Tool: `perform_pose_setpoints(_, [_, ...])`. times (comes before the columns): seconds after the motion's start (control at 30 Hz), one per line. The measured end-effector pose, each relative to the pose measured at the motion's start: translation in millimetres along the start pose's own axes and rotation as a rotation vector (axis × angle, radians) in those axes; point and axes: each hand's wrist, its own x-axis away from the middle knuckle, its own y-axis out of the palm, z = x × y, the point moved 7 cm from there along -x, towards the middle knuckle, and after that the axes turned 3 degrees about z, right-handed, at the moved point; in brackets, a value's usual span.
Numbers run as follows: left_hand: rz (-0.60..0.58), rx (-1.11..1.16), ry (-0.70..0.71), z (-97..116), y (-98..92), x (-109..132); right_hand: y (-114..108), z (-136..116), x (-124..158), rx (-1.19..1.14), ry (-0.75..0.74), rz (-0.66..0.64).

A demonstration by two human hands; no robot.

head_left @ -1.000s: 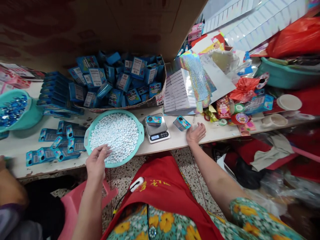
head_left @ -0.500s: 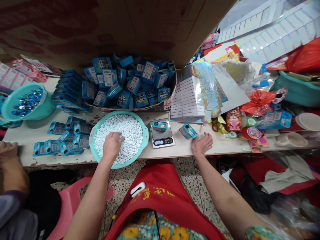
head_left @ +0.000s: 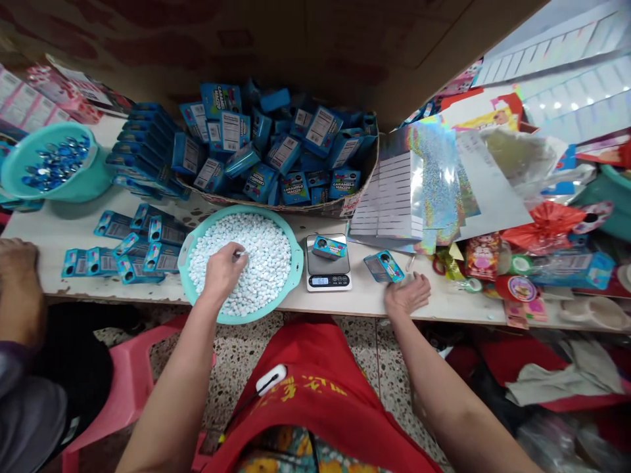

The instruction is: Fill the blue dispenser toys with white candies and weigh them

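Observation:
My left hand (head_left: 225,274) is over a turquoise bowl (head_left: 298,266) full of small white candies (head_left: 261,279). Its fingers are closed around something small and dark that I cannot make out. My right hand (head_left: 408,295) lies at the table's front edge, fingers loosely apart and holding nothing. Just behind it, close to the wrist, lies a flat blue box (head_left: 384,266). Between the hands stands a digital scale (head_left: 329,268) with a lit display. A blue candy box (head_left: 330,247) rests on the scale's plate.
A carton (head_left: 362,197) heaped with blue boxes stands behind the bowl. More flat boxes (head_left: 161,257) lie to the left, near a bowl of blue-wrapped sweets (head_left: 83,187). Shiny label sheets (head_left: 389,203) are at right. A co-worker's arm (head_left: 20,282) rests at far left.
My left hand has come up slightly within the bowl, its fingers now drawn together. My right hand stays by the flat box. The view has shifted a little.

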Motion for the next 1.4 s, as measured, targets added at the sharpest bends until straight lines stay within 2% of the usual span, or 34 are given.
perform_pose_setpoints(0.07, [0.056,0.252,-0.111,-13.4,-5.2,1.2,1.3,0.0,0.1,0.001,0.0,-0.001])
perform_pose_setpoints(0.2, [0.142,0.907,-0.351,-34.3,-11.3,5.1,4.7,1.1,-0.4,0.017,-0.003,-0.007])
perform_pose_setpoints(0.3, [0.052,1.411,-0.435,-30.0,-9.4,5.2,6.7,2.3,-1.4,0.031,-0.004,-0.01])
perform_pose_setpoints(0.37, [-0.031,1.613,-0.462,-24.3,-6.6,4.2,8.0,3.2,-2.2,0.037,-0.007,-0.014])
perform_pose_setpoints(0.43, [-0.076,1.608,-0.517,-23.5,-0.2,3.8,9.2,4.1,-3.0,0.042,-0.013,-0.018])
perform_pose_setpoints(0.5, [-0.101,1.483,-0.552,-22.8,7.4,3.1,10.2,5.1,-3.9,0.049,-0.018,-0.021])
perform_pose_setpoints(0.77, [-0.048,1.054,-0.42,6.3,8.2,-4.8,9.7,5.2,-8.4,0.048,-0.019,-0.013])
perform_pose_setpoints(0.9, [-0.14,1.054,-0.429,19.6,17.3,-8.0,7.4,4.4,-10.4,0.045,-0.018,-0.008])
perform_pose_setpoints(1.1, [-0.253,1.203,-0.51,46.4,33.8,-3.8,4.3,5.2,-12.9,0.039,-0.025,-0.016])
perform_pose_setpoints(1.3, [-0.428,0.996,-0.341,98.2,43.6,4.5,-2.4,3.8,-12.9,0.008,-0.008,-0.018])
perform_pose_setpoints(1.37, [-0.398,0.972,-0.294,102.0,38.5,0.7,-2.4,0.7,-14.9,-0.009,-0.004,-0.03])
perform_pose_setpoints(1.4, [-0.339,0.924,-0.27,98.1,32.8,-3.2,-2.0,-0.7,-16.4,-0.017,-0.002,-0.034])
